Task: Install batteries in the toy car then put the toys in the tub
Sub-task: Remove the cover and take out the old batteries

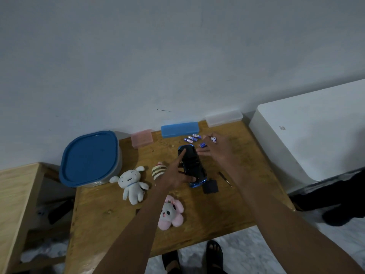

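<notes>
A: Tub [89, 158], far left corner of the table [110, 204], blue lid on; contents hidden. Three shut cases by the wall: pink [142, 137], blue [180, 129], clear [224, 118].

B: Toy car [191, 165]?

A: Mid-table, belly up. Left hand [174, 175] clasps its near end, forefinger stretched along the underside. Right hand [215, 148] pinches batteries [203, 144]; three loose batteries [191, 138] lie beyond.

B: Room?

A: Bare wood along the near edge. White plush [131, 181] and pink plush [170, 213] sit left of centre; the black cover [211, 186] and the screwdriver [226, 178] right.
</notes>
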A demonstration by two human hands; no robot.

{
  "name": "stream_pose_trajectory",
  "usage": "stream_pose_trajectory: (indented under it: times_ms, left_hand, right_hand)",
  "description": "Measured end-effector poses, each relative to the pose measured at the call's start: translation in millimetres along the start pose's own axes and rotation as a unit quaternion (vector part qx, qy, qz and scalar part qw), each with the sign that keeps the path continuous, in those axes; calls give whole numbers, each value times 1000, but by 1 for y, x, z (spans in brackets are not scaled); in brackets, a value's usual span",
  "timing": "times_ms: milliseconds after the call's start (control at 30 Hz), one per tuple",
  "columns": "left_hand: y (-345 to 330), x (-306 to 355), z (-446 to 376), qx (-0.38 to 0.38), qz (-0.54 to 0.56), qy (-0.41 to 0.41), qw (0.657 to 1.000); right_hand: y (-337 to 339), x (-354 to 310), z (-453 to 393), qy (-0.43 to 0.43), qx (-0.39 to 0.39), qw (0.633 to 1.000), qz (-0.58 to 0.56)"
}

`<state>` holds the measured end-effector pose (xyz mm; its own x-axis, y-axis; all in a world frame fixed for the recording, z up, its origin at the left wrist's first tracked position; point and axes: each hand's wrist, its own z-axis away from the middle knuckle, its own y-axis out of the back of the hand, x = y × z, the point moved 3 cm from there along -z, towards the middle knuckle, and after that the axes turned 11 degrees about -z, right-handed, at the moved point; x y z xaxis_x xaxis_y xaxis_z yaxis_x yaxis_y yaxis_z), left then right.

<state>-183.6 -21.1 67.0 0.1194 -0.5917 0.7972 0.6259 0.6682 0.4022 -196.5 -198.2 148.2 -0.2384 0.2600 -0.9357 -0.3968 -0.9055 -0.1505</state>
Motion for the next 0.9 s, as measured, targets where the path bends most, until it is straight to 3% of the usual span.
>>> stream_pose_trajectory:
  times_ms: [400, 633, 767, 900]
  left_hand:
    - [-22, -41, -6, -48, -75, 31, 996]
    - [-22, -36, -10, -56, -156, 46, 985]
    - [-22, -13, -7, 22, -261, 56, 964]
    - [-13, 18, -20, 139, -287, 28, 947]
  right_hand:
    - [24, 51, -7, -56, -18, 993, 100]
    - [26, 62, -10, -84, -23, 995, 43]
    - [30, 53, -14, -90, -2, 996, -24]
    - [39, 37, -26, -87, 35, 991, -98]
